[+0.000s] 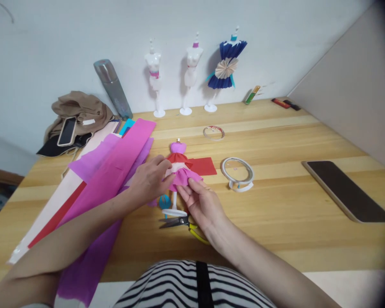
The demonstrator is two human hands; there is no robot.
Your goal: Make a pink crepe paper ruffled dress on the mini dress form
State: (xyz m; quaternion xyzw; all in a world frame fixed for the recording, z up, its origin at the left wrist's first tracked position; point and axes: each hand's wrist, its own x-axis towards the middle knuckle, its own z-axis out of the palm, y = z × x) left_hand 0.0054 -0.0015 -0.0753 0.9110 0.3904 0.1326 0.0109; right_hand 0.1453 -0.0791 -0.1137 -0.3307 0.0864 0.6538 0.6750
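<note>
A small dress-form mannequin (178, 146) stands on a white base, tilted slightly, with a purple bodice and a layered paper skirt (183, 176) in red, pale pink and bright pink. At the skirt's left side, my left hand (151, 177) has bent fingers closed on the paper; its fingertips are partly hidden. From the right, my right hand (203, 203) pinches the bright pink hem, thumb on top and fingers underneath. Yellow-handled scissors (179, 221) lie just below the base, partly behind my right hand. A red paper piece (205, 166) rests behind the skirt.
Long pink, purple and red paper sheets (115, 164) cover the left side. White tape rolls (238, 170) and a thin ring (213, 132) lie rightward, with a large phone (348, 190). Along the wall stand a bottle (113, 89) and several mannequins (190, 68).
</note>
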